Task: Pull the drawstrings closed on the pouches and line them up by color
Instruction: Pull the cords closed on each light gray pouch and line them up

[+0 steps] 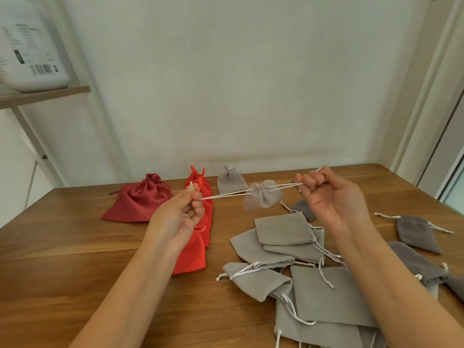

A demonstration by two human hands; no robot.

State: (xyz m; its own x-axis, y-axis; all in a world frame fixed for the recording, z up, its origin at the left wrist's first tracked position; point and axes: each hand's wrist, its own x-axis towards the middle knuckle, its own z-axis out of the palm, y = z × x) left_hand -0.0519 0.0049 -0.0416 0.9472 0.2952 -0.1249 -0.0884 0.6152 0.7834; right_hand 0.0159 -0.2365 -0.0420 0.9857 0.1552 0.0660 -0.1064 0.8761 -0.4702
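Note:
A small light grey pouch (262,197) hangs in the air above the table, its mouth gathered tight. White drawstrings run out of it to both sides. My left hand (182,217) pinches the left string ends, and my right hand (331,194) grips the right ones, pulling them taut. Behind it a closed grey pouch (229,182) stands near the wall. A row of bright red pouches (198,237) runs toward me, partly hidden by my left arm. A large dark red pouch (140,199) lies at the far left, closed.
A heap of several open light grey pouches (313,280) covers the wooden table (62,259) at front right. Darker grey pouches (416,234) lie further right. A shelf (45,95) with a white container (30,43) hangs at upper left.

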